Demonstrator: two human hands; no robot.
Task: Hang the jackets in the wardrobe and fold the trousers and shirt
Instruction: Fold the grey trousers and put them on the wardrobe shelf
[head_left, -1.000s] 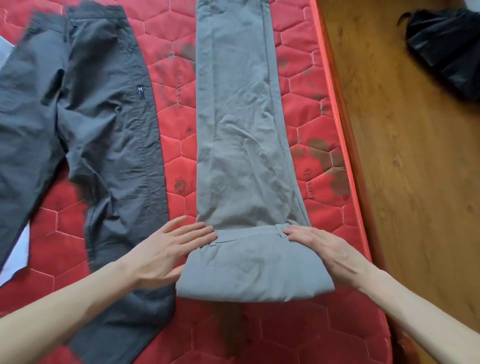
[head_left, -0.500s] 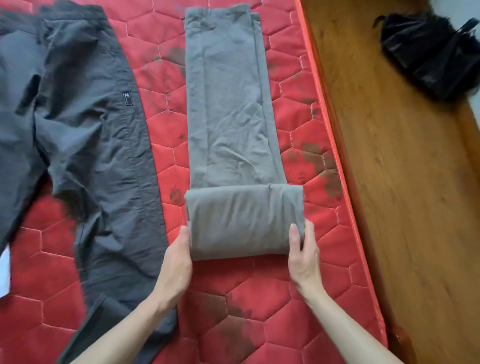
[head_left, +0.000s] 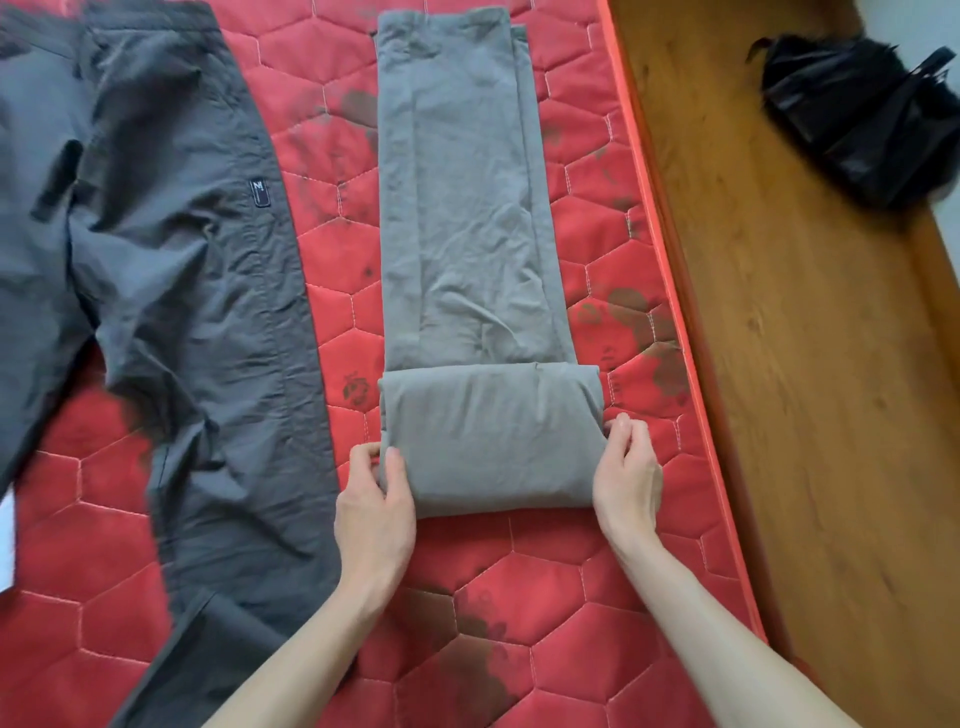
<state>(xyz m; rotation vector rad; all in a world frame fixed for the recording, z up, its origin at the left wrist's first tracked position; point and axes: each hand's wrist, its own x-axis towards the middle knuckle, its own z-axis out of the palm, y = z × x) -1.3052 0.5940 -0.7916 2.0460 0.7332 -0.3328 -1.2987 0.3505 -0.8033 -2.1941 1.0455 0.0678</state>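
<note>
The grey trousers (head_left: 467, 208) lie lengthwise on the red mattress (head_left: 597, 597), creased, legs stacked — the near end folded into a thick, smooth bundle. The left hand (head_left: 375, 512) pinches the bundle's left edge; the right hand (head_left: 626, 470) grips its right edge.

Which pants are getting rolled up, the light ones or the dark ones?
The light grey trousers, in the middle of the red mattress. Their near end is a roll held by both hands. The dark grey trousers lie spread flat, untouched.
</note>
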